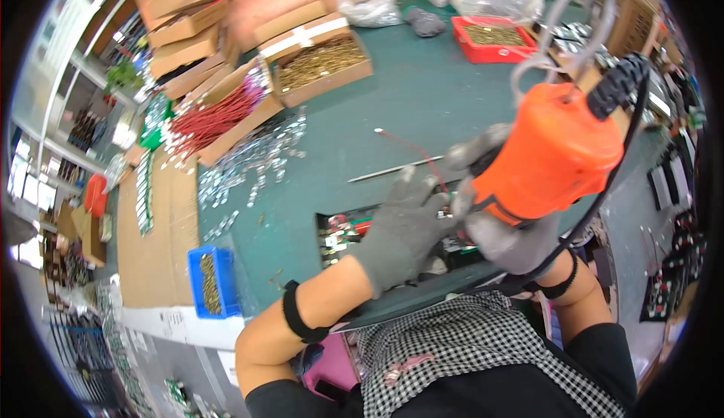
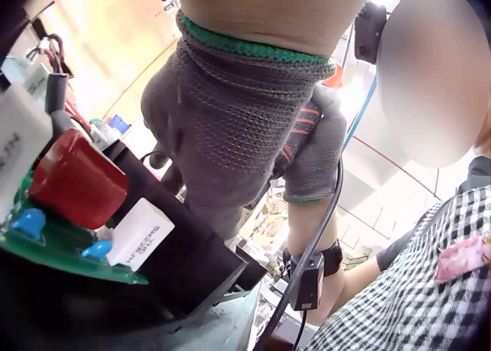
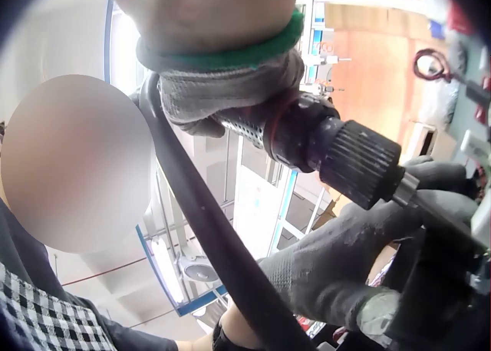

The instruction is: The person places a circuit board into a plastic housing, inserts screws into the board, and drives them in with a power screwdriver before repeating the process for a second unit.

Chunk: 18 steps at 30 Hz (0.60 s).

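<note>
My gloved right hand grips an electric screwdriver with an orange body and a black cord. In the right wrist view its black ribbed chuck carries a metal bit that points down at the work. The gloved left hand spreads over a long black case, fingers fairly straight and close beside the bit. Inside the case lies a green circuit board bearing a red component and a white block. The glove and screwdriver hide the bit's tip in the head view.
A thin metal rod and a red wire lie beyond the case. Left are loose metal pieces, a box of red wires and a blue bin. Farther back stand a screw-filled cardboard box and red tray.
</note>
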{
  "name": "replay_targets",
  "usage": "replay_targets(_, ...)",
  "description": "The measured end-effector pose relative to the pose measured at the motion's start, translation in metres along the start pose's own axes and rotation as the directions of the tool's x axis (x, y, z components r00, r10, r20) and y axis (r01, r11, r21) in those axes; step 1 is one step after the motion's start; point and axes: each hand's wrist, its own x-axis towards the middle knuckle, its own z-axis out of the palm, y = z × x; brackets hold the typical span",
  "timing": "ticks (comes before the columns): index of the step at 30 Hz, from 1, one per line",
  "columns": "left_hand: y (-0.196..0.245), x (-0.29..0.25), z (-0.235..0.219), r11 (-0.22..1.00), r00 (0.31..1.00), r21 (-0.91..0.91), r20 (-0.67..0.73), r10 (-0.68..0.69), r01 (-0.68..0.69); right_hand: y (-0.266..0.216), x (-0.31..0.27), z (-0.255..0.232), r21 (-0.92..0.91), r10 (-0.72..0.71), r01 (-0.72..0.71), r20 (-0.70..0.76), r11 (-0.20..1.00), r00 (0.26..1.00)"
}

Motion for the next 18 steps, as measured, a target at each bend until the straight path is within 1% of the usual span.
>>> replay_targets(1,-0.001,-0.004,0.001,1.0,0.999,0.004,-0.033,0.008,-0.008,-0.001,0.001,0.002,0.056,0.011,-0.01,-0.027,0.998,1.0)
replay_targets(4,0.001,-0.027,-0.016,0.999,0.999,0.018,0.014,-0.046,0.046,-0.012,0.004,0.001,0.321,0.12,-0.069,-0.142,0.944,0.983)
replay_targets(5,-0.001,-0.038,-0.02,0.996,0.971,-0.04,-0.223,-0.086,0.079,-0.016,0.007,0.0,0.423,0.125,-0.035,-0.186,0.906,0.975)
replay_targets(6,-0.01,-0.053,-0.026,0.973,0.948,-0.043,-0.22,-0.23,0.226,-0.017,0.011,-0.004,0.456,0.077,0.017,-0.188,0.89,0.979)
replay_targets(7,-0.024,-0.072,-0.031,0.932,0.907,-0.047,-0.217,-0.361,0.36,-0.018,0.015,-0.008,0.489,0.03,0.068,-0.189,0.87,0.981)
replay_targets(8,-0.038,-0.091,-0.036,0.876,0.852,-0.053,-0.213,-0.479,0.48,-0.019,0.018,-0.011,0.507,-0.001,0.091,-0.174,0.857,0.985)
replay_targets(9,-0.06,-0.115,-0.03,0.807,0.765,-0.094,-0.269,-0.585,0.583,-0.021,0.021,-0.015,0.527,-0.032,0.112,-0.158,0.843,0.987)
replay_targets(10,-0.084,-0.138,-0.019,0.725,0.662,-0.143,-0.319,-0.678,0.674,-0.02,0.023,-0.017,0.535,-0.067,0.13,-0.137,0.835,0.988)
replay_targets(12,-0.116,-0.172,-0.003,0.561,0.489,-0.089,-0.39,-0.78,0.823,-0.02,0.025,-0.013,0.554,-0.091,0.14,-0.115,0.821,0.989)
replay_targets(15,-0.137,-0.193,0.008,0.386,0.354,-0.118,-0.226,-0.907,0.915,-0.026,0.027,0.001,0.575,-0.073,0.124,-0.111,0.809,0.991)
replay_targets(18,-0.134,-0.193,0.005,0.366,0.341,-0.194,-0.15,-0.928,0.91,-0.029,0.033,0.008,0.588,-0.101,0.138,-0.096,0.797,0.99)
